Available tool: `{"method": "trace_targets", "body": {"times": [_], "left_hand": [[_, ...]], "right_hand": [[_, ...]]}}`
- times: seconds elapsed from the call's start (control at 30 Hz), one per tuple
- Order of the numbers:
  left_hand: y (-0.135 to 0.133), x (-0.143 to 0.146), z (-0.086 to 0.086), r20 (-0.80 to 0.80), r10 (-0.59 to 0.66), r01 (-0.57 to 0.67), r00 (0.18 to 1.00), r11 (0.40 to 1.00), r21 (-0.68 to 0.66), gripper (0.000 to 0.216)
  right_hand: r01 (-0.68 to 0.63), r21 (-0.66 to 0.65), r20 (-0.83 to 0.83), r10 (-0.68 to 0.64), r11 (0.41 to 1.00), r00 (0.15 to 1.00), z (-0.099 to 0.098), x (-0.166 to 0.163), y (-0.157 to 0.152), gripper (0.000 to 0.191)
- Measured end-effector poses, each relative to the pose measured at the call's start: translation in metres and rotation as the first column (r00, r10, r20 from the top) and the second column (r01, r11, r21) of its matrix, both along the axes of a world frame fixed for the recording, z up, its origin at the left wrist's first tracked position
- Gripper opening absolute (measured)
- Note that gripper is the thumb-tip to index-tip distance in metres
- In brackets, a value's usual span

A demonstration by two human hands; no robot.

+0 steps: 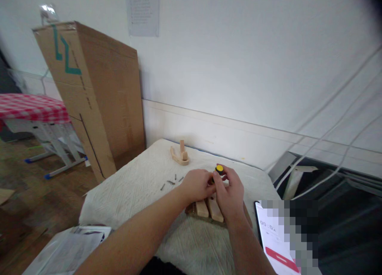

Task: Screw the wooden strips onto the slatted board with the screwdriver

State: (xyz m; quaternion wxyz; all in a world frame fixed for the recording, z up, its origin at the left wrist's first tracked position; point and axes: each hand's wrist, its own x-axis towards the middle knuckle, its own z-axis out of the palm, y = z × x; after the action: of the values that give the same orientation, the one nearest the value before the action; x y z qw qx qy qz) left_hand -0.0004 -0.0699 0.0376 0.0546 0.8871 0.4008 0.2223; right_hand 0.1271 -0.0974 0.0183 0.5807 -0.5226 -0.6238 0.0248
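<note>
A screwdriver with a yellow-capped black handle (pixel 219 170) stands upright in my right hand (pixel 232 189), whose fingers wrap round it. Close beside it, my left hand (pixel 198 184) is closed low near the tool's shaft; what its fingertips pinch is hidden. Beneath both hands are two pale wooden strips (pixel 215 209) lying side by side on a darker board (pixel 191 210). The tool's tip is out of sight behind my fingers. Several screws (pixel 171 182) lie loose to the left of my left hand.
A curved wooden part with upright pegs (pixel 180 157) sits near the back of the cloth-covered table (pixel 119 199). At right lies a phone (pixel 268 227) showing a timer. Papers (pixel 74 243) are at lower left. A tall cardboard box (pixel 113 100) stands behind, against the wall.
</note>
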Motion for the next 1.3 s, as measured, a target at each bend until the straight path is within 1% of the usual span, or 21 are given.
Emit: {"method": "trace_targets", "body": {"times": [0.1, 0.23, 0.37, 0.53, 0.63, 0.83, 0.97, 1.1, 1.3], "left_hand": [[0.001, -0.001, -0.001, 0.020, -0.014, 0.015, 1.000, 1.000, -0.007, 0.038], [0.004, -0.001, -0.003, 0.008, 0.008, -0.008, 1.000, 1.000, -0.006, 0.035], [0.004, -0.001, -0.003, -0.018, 0.027, -0.027, 0.999, 1.000, -0.007, 0.033], [0.003, -0.001, -0.002, 0.009, 0.024, -0.024, 1.000, 1.000, -0.020, 0.036], [0.004, 0.000, -0.002, 0.019, 0.004, -0.004, 1.000, 1.000, -0.026, 0.036], [0.008, -0.001, -0.005, 0.024, -0.026, 0.027, 0.999, 0.999, -0.026, 0.028], [0.010, -0.002, -0.006, 0.025, -0.018, 0.019, 1.000, 0.999, -0.029, 0.025], [0.010, -0.002, -0.008, 0.047, -0.027, 0.029, 0.999, 0.999, -0.045, 0.025], [0.010, -0.001, -0.006, 0.096, -0.059, 0.065, 0.994, 0.995, -0.069, 0.022]], "right_hand": [[-0.038, 0.018, 0.015, 0.038, 0.999, 0.999, -0.002, 0.002, 0.000, 0.028], [0.021, 0.001, 0.003, -0.021, 1.000, 1.000, -0.002, 0.000, 0.001, 0.026], [0.072, -0.024, -0.048, -0.073, 0.997, 0.996, -0.002, -0.002, 0.003, 0.027], [0.056, -0.045, -0.049, -0.058, 0.997, 0.997, -0.002, -0.003, 0.002, 0.034], [0.061, -0.033, -0.035, -0.062, 0.998, 0.997, -0.001, -0.003, 0.000, 0.037], [0.071, -0.056, -0.151, -0.078, 0.996, 0.985, -0.003, -0.003, 0.000, 0.045], [0.062, -0.070, -0.152, -0.072, 0.996, 0.986, -0.002, -0.003, 0.001, 0.046], [0.094, -0.027, -0.151, -0.097, 0.995, 0.984, -0.003, -0.003, 0.002, 0.049], [0.180, 0.035, -0.280, -0.163, 0.983, 0.946, -0.003, -0.004, 0.000, 0.047]]}}
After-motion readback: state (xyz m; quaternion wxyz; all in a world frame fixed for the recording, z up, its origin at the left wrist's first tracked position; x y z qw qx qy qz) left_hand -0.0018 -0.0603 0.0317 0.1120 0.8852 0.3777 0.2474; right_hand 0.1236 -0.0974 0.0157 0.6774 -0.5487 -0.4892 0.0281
